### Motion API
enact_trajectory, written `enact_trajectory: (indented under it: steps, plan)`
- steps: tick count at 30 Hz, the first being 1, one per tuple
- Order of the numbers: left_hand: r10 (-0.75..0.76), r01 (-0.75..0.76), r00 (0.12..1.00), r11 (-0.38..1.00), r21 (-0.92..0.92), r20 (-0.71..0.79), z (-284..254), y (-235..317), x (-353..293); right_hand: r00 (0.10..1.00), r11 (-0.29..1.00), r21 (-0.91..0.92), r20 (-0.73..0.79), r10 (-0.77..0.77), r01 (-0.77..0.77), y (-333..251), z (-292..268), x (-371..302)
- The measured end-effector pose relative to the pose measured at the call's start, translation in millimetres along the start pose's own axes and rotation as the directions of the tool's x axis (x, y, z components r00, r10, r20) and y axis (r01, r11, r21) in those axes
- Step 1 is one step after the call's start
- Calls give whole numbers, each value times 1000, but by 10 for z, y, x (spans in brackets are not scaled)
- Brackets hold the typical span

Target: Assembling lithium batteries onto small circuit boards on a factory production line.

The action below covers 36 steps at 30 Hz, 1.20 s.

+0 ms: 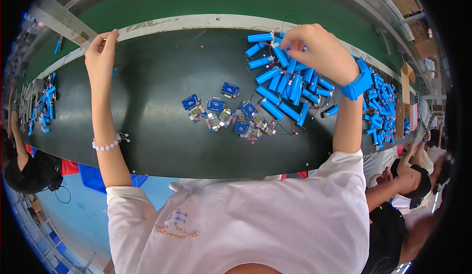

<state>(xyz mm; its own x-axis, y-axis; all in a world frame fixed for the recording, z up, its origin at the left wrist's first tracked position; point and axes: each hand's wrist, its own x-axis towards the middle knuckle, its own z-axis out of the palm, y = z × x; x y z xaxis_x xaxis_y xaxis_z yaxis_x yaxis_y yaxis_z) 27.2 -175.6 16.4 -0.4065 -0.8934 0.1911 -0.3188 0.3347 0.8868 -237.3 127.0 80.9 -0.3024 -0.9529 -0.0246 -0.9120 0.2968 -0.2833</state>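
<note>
My left hand (pixel 102 54) is raised at the far left of the dark work surface, beside the pale rail. Its fingers are curled together in a pinch; a tiny pale bit shows at the fingertips, too small to name. Over the far right, my right hand (pixel 314 50) hangs above a heap of blue cylindrical battery packs (pixel 295 88) with thin red and black wires. Its fingers are bent and slightly apart, close to the packs, and nothing shows between them. Several small circuit boards with blue faces (pixel 215 105) lie in a loose cluster mid-surface, left of the heap.
A larger pile of blue battery packs (pixel 381 109) sits farther right, near cardboard boxes (pixel 406 97). More packs (pixel 47 102) lie at the far left. A pale rail (pixel 196 20) runs along the back, with a green strip (pixel 206 1) beyond. Co-workers sit at both sides.
</note>
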Motion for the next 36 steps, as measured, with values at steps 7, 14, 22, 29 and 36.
enact_trajectory:
  steps: [7,14,22,29,36]
  plan:
    - [96,-97,939,995,-15,330,269,248,-300,958,956,165,115,-264,244,13,200,117]
    - [488,-629,748,737,246,450,563,440,-744,953,976,128,225,-201,176,-80,283,130]
    - [719,-848,408,527,-59,563,754,534,-984,967,969,16,58,-247,247,-110,298,45]
    - [623,-737,319,637,-226,714,773,506,-1121,977,943,-317,-143,-157,105,-279,432,17]
    - [568,-761,397,643,-87,721,700,507,-1027,986,830,-558,-152,-67,-29,-424,504,20]
